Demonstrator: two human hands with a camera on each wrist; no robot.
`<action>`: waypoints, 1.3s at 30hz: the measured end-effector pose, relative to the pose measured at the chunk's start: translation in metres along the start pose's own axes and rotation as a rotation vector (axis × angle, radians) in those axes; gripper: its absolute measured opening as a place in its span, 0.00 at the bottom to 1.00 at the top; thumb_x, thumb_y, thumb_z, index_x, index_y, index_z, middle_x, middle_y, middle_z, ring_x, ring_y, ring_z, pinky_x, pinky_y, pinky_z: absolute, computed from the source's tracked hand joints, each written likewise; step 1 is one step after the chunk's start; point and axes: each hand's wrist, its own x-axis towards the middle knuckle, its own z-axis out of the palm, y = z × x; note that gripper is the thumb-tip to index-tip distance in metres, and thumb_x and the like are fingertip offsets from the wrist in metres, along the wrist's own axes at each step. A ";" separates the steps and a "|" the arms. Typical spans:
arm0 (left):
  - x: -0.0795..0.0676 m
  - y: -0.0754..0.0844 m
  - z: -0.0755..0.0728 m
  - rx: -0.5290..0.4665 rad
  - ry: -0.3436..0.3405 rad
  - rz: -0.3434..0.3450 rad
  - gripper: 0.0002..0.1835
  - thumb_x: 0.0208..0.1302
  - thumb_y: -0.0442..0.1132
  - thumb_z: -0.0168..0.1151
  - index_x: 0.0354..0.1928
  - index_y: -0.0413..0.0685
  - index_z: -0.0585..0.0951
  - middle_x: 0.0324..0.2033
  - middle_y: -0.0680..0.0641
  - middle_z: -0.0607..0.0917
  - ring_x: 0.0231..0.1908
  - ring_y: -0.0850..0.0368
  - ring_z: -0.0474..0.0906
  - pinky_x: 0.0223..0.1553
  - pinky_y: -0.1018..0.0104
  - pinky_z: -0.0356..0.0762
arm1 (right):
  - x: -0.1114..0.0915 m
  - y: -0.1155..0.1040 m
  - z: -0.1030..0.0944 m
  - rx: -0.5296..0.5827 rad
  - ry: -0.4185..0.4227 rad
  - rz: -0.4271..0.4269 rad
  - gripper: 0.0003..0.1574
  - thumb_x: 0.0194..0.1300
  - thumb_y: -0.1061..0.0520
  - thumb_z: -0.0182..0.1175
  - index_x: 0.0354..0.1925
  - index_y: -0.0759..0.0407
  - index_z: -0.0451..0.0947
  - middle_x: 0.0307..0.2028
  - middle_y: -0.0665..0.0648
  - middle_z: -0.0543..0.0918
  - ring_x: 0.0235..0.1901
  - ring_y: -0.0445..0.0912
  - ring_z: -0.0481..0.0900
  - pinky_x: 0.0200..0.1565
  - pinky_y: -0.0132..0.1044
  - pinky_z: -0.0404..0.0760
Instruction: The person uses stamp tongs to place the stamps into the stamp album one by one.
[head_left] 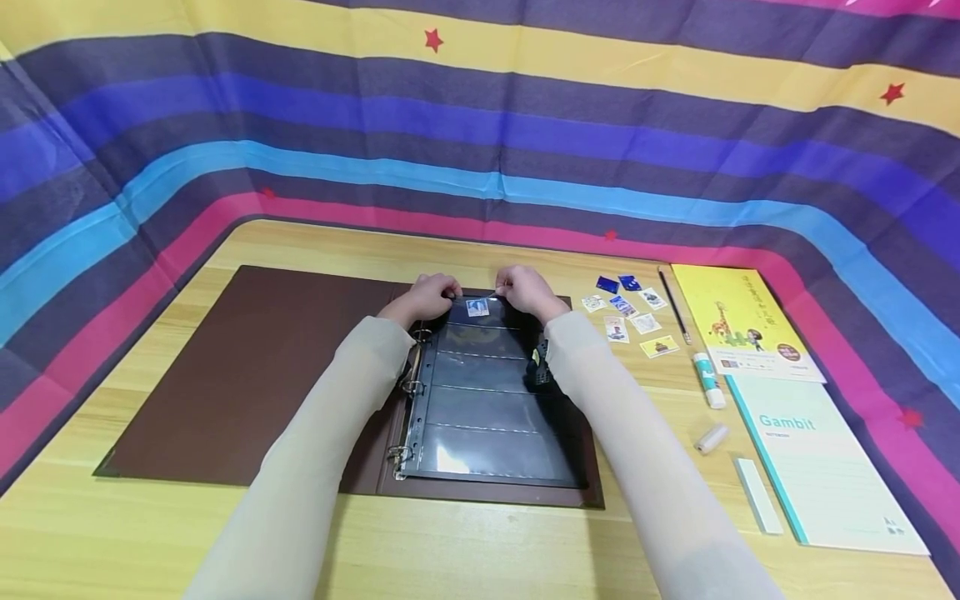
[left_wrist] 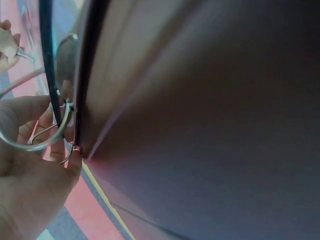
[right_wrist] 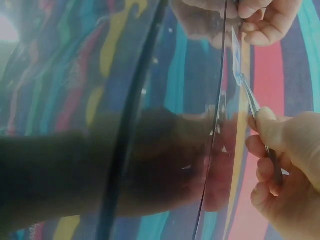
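A brown ring binder (head_left: 300,367) lies spread on the table, with a black-backed clear pocket page (head_left: 480,408) on its rings. My left hand (head_left: 429,297) pinches the page's top edge near its left corner; beside its fingers a metal ring (left_wrist: 65,125) shows in the left wrist view. In my right hand (head_left: 522,290) are metal tweezers (right_wrist: 256,107), gripped between thumb and fingers. Their tips meet a small bluish stamp (right_wrist: 236,55) at the page's edge. From the head view, this stamp (head_left: 477,307) lies within the top pocket row, between both hands.
Several loose stamps (head_left: 623,306) lie right of the binder. Beyond them are a pencil (head_left: 675,305), a glue stick (head_left: 708,381), a small whitish cylinder (head_left: 712,438), a white bar (head_left: 758,496), a yellow book (head_left: 742,321) and a Gambit notebook (head_left: 832,467). Striped cloth (head_left: 480,125) hangs behind.
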 end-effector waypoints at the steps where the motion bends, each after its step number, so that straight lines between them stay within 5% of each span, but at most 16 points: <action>1: 0.000 0.000 0.000 -0.005 0.000 0.002 0.12 0.52 0.27 0.42 0.37 0.42 0.73 0.34 0.46 0.72 0.38 0.52 0.59 0.45 0.60 0.52 | -0.001 0.000 -0.001 -0.001 -0.009 0.002 0.04 0.54 0.63 0.52 0.25 0.59 0.73 0.28 0.54 0.75 0.31 0.47 0.70 0.38 0.39 0.67; 13: 0.001 -0.002 0.000 -0.013 -0.003 0.015 0.12 0.53 0.27 0.43 0.37 0.42 0.73 0.35 0.45 0.72 0.38 0.52 0.59 0.44 0.60 0.52 | -0.004 -0.001 -0.005 0.043 -0.080 0.019 0.06 0.56 0.61 0.51 0.28 0.60 0.74 0.29 0.54 0.74 0.32 0.48 0.69 0.39 0.39 0.66; 20: -0.001 -0.002 0.001 0.028 0.008 0.067 0.10 0.54 0.30 0.46 0.38 0.41 0.74 0.35 0.45 0.73 0.39 0.52 0.62 0.47 0.59 0.50 | -0.012 0.009 -0.022 0.021 -0.006 0.077 0.07 0.57 0.58 0.50 0.30 0.61 0.71 0.31 0.57 0.73 0.32 0.48 0.69 0.39 0.40 0.66; 30: -0.007 -0.003 0.002 0.038 0.007 0.102 0.10 0.56 0.34 0.50 0.41 0.42 0.73 0.38 0.45 0.71 0.42 0.51 0.60 0.47 0.58 0.52 | -0.071 0.047 -0.070 0.223 0.022 0.036 0.09 0.60 0.57 0.46 0.39 0.58 0.66 0.28 0.57 0.72 0.27 0.49 0.69 0.26 0.39 0.67; 39: -0.010 -0.003 0.001 0.020 -0.015 0.095 0.12 0.55 0.34 0.51 0.43 0.42 0.72 0.39 0.44 0.70 0.43 0.50 0.58 0.44 0.57 0.55 | -0.119 0.103 -0.083 0.126 -0.029 0.105 0.07 0.57 0.59 0.50 0.34 0.63 0.67 0.26 0.58 0.71 0.24 0.48 0.67 0.26 0.39 0.65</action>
